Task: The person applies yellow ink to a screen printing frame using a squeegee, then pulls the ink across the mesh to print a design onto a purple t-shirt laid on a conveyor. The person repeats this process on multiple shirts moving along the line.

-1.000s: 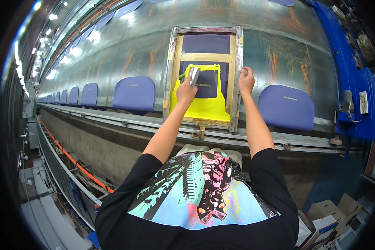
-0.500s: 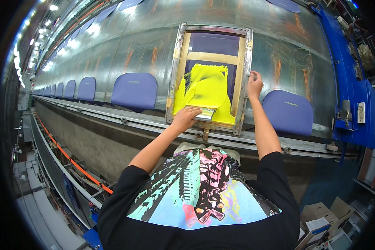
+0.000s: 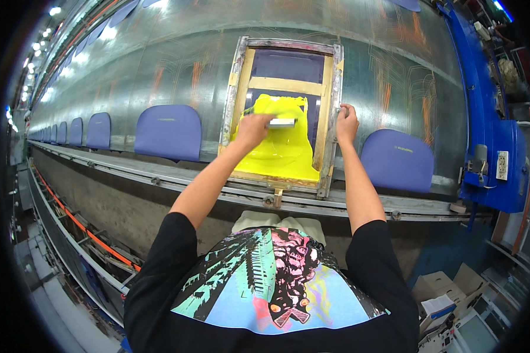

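A screen-printing frame (image 3: 338, 76) lies on the long metal table, its mesh partly covered by bright yellow ink (image 3: 277, 157). My left hand (image 3: 254, 130) is closed round a squeegee (image 3: 281, 123) over the middle of the ink; motion blurs it slightly. My right hand (image 3: 347, 122) grips the right side rail of the frame, fingers curled at its outer edge. Tan tape (image 3: 285, 86) crosses the mesh above the ink. Through the uncovered mesh at the far end a dark purple surface (image 3: 288, 63) shows.
Purple rounded panels (image 3: 168, 132) line the table's near edge to the left, and another panel (image 3: 397, 160) lies right of the frame. A metal rail (image 3: 212, 187) runs along the front. Blue machinery (image 3: 494, 147) stands at the right, with cardboard boxes (image 3: 441, 288) below it.
My left hand has moved the squeegee from the near end of the frame up to the middle of the ink. My right hand stays at the side rail. The whole view has shifted slightly.
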Available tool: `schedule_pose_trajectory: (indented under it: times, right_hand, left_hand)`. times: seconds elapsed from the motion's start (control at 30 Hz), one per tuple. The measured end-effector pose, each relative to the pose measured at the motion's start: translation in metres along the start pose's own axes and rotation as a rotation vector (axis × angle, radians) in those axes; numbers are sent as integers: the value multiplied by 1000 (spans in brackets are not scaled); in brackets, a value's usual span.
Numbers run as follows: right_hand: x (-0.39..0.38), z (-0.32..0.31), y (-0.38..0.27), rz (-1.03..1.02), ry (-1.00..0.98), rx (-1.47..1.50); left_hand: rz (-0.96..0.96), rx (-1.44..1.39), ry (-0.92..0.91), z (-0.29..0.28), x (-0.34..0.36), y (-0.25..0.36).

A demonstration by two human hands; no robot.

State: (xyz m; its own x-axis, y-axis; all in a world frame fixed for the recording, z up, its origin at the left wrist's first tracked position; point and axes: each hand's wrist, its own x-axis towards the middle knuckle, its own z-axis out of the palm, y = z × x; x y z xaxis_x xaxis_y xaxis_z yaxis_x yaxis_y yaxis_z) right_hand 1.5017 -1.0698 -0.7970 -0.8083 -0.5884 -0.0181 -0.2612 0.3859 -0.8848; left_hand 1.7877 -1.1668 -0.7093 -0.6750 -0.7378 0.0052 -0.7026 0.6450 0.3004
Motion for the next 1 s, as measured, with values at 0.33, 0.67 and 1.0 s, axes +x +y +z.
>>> schedule_pose_trajectory:
  times: [0.33, 0.67, 1.0]
  right_hand:
    - [-14, 10, -27, -53, 1, 94]
    - [-13, 11, -21, -97, 35, 97]
    - [-1, 3, -21, -62, 62, 105]
  left_hand:
    - [122, 120, 299, 18, -16, 3]
    - [123, 38, 323, 24, -19, -7]
    - [183, 33, 296, 24, -46, 10]
